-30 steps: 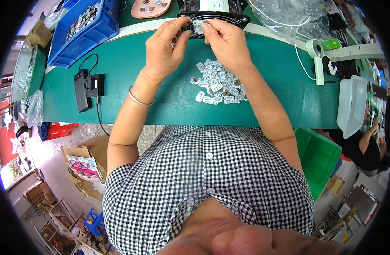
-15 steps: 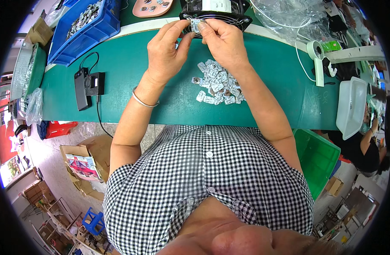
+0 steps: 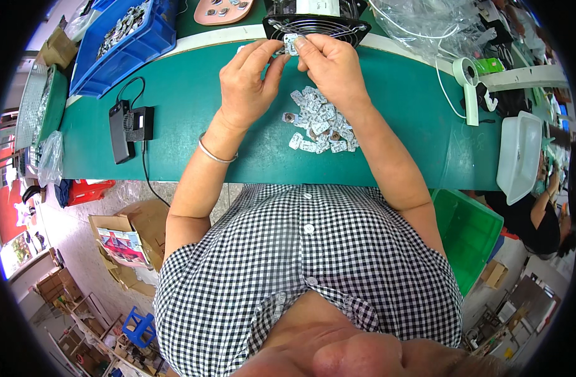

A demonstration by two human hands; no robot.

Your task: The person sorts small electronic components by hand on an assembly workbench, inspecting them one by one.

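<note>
Green-topped bench, both hands pinching one small silvery packet at upper centre of the frame.

Left hand [image 3: 247,88] and right hand [image 3: 328,63] together gripped the small packet [image 3: 291,44] between fingertips, just in front of a black fan [image 3: 316,22]. A heap of like packets [image 3: 319,122] lay below the right hand. A blue bin [image 3: 121,38] sat upper left, a black adapter [image 3: 129,127] at left, a white tray [image 3: 519,157] at right.

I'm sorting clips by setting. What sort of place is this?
Probably a small-parts assembly workshop: a green workbench, a pile of small silvery parts, a blue bin of parts, and cardboard boxes on the floor.
</note>
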